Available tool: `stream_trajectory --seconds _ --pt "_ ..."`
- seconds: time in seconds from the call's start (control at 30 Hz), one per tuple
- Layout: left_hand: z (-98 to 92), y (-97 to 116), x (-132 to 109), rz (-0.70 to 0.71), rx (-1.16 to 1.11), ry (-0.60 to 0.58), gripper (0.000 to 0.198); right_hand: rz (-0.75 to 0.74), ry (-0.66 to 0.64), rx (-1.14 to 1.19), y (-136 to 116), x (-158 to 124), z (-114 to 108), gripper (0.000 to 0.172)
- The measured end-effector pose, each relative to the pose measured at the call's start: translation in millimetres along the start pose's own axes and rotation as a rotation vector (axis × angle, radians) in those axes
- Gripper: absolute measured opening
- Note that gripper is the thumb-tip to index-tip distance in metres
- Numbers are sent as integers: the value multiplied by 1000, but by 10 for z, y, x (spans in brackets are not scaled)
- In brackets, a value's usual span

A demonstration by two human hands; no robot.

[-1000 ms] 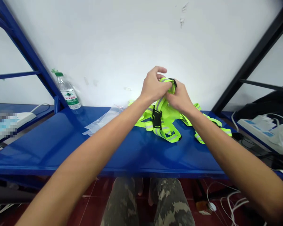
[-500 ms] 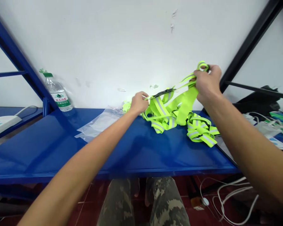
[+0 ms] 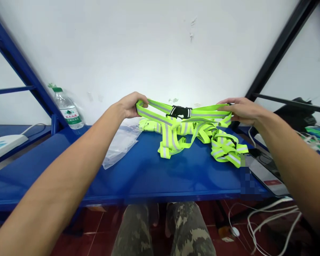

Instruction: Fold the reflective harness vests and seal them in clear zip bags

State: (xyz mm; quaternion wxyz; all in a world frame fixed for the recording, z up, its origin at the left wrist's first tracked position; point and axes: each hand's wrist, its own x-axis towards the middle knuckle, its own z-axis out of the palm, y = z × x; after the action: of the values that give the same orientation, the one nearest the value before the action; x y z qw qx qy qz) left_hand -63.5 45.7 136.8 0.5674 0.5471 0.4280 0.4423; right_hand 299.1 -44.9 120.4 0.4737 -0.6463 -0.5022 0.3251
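Observation:
Between my two hands stretches a neon yellow-green reflective vest (image 3: 154,113) made of straps with grey stripes. Its waist belt forms a long flat loop, with a black buckle (image 3: 181,112) fastened at the middle. My left hand (image 3: 132,104) grips the loop's left end; my right hand (image 3: 241,109) has hold of the right end, its fingertips partly hidden behind the strap. Other straps hang from the belt down to the blue table (image 3: 149,177). A second bundle of the same strapping (image 3: 228,147) lies below my right hand, and more yellow-green material (image 3: 149,125) sits behind.
Clear plastic bags (image 3: 121,144) lie below my left hand. A water bottle (image 3: 69,110) leans by the blue frame at left. At right are a phone-like flat device (image 3: 266,174) and tangled white cables (image 3: 272,217). A white wall (image 3: 149,46) stands behind.
My left hand has moved left and my right hand has come down. The belt, bunched and slanted before, is now spread level into a loop with its buckle facing me.

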Motion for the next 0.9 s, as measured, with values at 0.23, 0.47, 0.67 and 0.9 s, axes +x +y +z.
stream_trajectory --seconds 0.23,0.47,0.67,0.9 --pt "149 -113 168 104 16 272 20 20 -33 -430 98 82 154 46" --pt "614 -135 60 339 209 179 8 -386 -323 -190 126 11 721 29" --pt "754 -159 -57 506 263 129 16 -255 -663 100 180 23 1153 25" --pt "721 -274 24 475 218 167 18 -179 -770 259 262 -51 1243 28"
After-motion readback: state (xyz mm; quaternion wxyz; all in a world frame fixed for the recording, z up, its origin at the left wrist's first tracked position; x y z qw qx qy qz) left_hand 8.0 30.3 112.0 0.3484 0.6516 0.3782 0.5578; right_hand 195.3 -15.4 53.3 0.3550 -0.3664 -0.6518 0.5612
